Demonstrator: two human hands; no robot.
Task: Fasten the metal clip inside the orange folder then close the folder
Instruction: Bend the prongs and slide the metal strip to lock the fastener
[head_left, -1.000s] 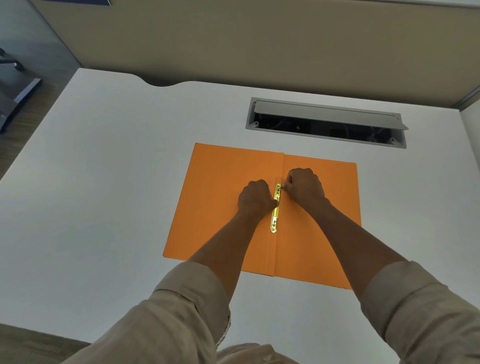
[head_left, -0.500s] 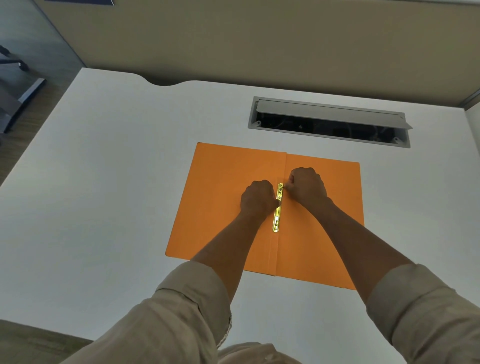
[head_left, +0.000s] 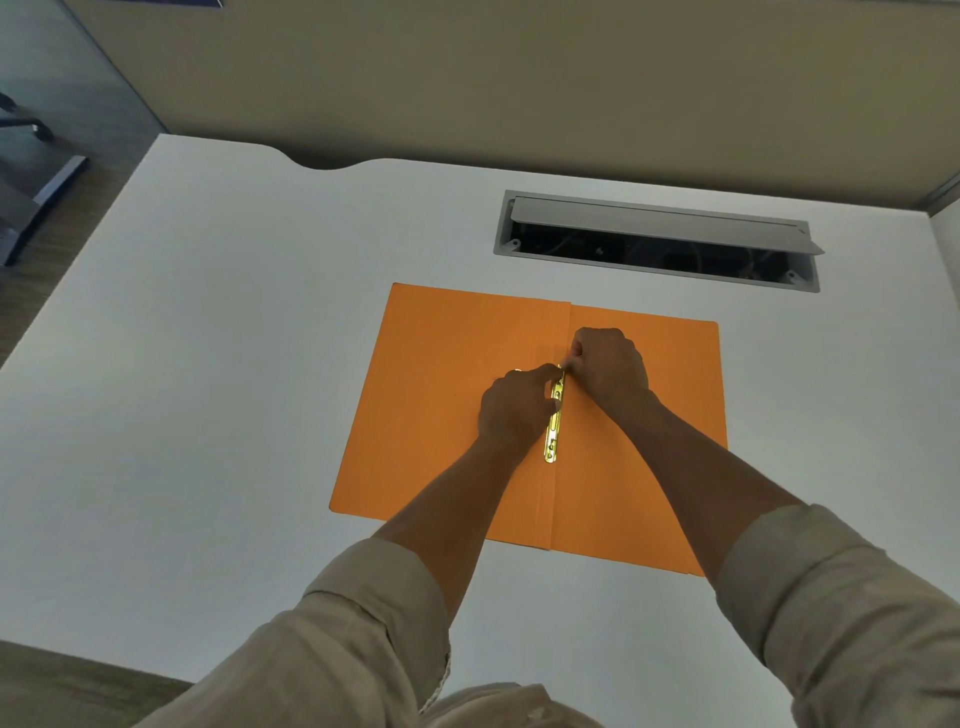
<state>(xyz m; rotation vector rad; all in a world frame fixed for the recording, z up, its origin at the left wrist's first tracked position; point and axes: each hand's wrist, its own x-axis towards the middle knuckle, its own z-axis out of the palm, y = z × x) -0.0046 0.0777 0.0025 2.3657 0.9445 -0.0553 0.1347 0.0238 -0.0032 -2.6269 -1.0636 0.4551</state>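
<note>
Metal clip (head_left: 554, 426): a brass-coloured strip lying along the fold of the folder, its far end hidden under the fingers of both hands, its near end bare just beside the left wrist.
Orange folder (head_left: 441, 415): open flat on the bench, 2 leaves spread to either side of the hands, the fold running away from the person between them.
Left hand (head_left: 514, 405): knuckles up, curled on the left leaf, fingertips pressed against the far part of the clip; it seems to pinch the strip, though the grip itself is hidden.
Right hand (head_left: 610, 369): curled into a loose fist on the right leaf, thumb and forefinger closed on the clip's far end, touching the left hand's fingertips.
Sleeves (head_left: 831, 597): beige, rolled up on both forearms.
Bench (head_left: 208, 364): white, bearing the folder.
Cable tray (head_left: 660, 239): a grey slot with its flap raised, beyond the hands and well apart from them, past the folder's far edge.
</note>
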